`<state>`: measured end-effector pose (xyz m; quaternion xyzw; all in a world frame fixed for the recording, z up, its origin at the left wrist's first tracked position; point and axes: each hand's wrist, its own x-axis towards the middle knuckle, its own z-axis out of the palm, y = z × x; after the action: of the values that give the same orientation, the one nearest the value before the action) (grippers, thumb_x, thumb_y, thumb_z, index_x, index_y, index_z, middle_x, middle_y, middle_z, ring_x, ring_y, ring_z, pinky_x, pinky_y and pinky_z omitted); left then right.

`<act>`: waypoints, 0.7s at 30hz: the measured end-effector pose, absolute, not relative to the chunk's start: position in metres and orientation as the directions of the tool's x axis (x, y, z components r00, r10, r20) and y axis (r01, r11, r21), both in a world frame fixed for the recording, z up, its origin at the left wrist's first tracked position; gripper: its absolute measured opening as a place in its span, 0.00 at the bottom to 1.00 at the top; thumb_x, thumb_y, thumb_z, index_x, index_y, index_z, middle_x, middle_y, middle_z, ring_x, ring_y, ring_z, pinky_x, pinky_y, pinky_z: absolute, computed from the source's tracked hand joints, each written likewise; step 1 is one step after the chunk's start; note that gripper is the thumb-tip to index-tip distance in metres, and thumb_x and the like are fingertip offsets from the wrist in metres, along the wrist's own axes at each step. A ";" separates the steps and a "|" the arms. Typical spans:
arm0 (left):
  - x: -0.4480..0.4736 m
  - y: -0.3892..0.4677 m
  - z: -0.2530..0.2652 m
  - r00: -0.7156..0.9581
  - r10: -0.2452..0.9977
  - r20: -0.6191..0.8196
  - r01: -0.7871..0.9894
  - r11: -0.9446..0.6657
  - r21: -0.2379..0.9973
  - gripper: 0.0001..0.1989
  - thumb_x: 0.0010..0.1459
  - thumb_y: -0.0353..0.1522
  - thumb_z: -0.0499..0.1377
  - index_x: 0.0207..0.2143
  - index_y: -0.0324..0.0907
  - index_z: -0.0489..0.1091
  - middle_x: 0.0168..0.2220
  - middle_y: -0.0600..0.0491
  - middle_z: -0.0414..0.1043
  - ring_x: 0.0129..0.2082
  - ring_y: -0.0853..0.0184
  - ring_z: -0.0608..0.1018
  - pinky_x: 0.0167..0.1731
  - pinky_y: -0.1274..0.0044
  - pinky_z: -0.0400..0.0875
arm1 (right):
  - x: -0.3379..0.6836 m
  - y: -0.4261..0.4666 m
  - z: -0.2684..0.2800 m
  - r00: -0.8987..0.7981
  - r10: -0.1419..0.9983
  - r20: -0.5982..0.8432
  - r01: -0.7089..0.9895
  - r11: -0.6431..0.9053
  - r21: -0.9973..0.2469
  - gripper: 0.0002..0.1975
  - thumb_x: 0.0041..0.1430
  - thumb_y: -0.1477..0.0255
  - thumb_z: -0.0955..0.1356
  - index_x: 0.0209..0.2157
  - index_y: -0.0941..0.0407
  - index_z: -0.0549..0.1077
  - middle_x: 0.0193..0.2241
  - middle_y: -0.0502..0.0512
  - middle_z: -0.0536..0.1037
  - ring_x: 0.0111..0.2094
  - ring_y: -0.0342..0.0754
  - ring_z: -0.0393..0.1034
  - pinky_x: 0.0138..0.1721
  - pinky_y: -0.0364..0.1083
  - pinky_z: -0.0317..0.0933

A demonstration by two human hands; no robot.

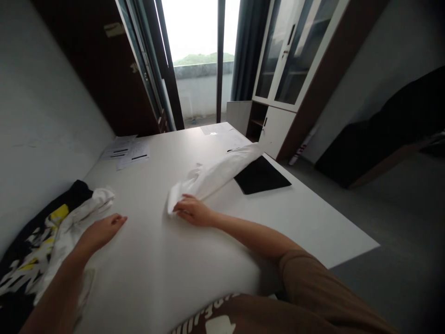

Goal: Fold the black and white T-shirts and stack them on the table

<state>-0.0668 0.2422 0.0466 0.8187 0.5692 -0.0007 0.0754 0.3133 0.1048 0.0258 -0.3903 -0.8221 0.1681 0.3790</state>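
A long, loosely bunched white cloth (222, 172) lies diagonally across the middle of the white table. My right hand (193, 210) is closed on its near left end, fingers curled over the edge; its exact kind does not show. My left hand (102, 230) hovers at the left side of the table, holding nothing, with its fingers loosely stretched to the right. Just beside it is a crumpled white garment (81, 211), partly hidden behind the forearm.
At the left edge lies a black, white and yellow patterned garment (38, 236). A black flat sheet (262, 175) sits partly under the white cloth's far end. Papers (130, 150) rest at the back left of the table (313, 232). Behind stands a glass-doored cabinet (278, 120).
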 end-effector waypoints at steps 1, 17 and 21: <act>-0.045 0.242 0.049 0.364 0.929 -0.070 0.924 -0.350 0.154 0.25 0.63 0.52 0.47 0.41 0.47 0.75 0.39 0.50 0.81 0.40 0.56 0.81 0.40 0.71 0.72 | 0.300 0.096 0.020 -0.522 0.717 0.462 0.389 0.682 -0.619 0.08 0.70 0.70 0.65 0.46 0.54 0.75 0.42 0.53 0.81 0.45 0.47 0.74 0.66 0.54 0.50; 0.041 0.188 -0.018 0.505 0.852 0.137 0.839 -0.522 0.154 0.25 0.72 0.43 0.45 0.65 0.43 0.63 0.55 0.42 0.75 0.48 0.56 0.80 0.45 0.70 0.72 | 0.292 0.097 -0.022 -0.479 0.839 0.258 0.266 0.419 -0.868 0.13 0.69 0.63 0.67 0.38 0.58 0.78 0.30 0.49 0.77 0.30 0.42 0.67 0.34 0.40 0.62; 0.025 0.178 -0.013 0.465 0.885 0.026 0.880 -0.465 0.098 0.24 0.73 0.42 0.45 0.65 0.47 0.63 0.48 0.43 0.80 0.41 0.55 0.83 0.40 0.70 0.72 | 0.297 0.102 -0.023 -0.353 0.858 0.372 0.382 0.496 -0.780 0.08 0.67 0.70 0.67 0.35 0.57 0.76 0.30 0.50 0.76 0.31 0.43 0.67 0.36 0.41 0.61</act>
<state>0.0247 0.1776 -0.0133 0.8552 0.5158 0.0367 0.0352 0.2967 0.1022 -0.0228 -0.4043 -0.7667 0.2979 0.4000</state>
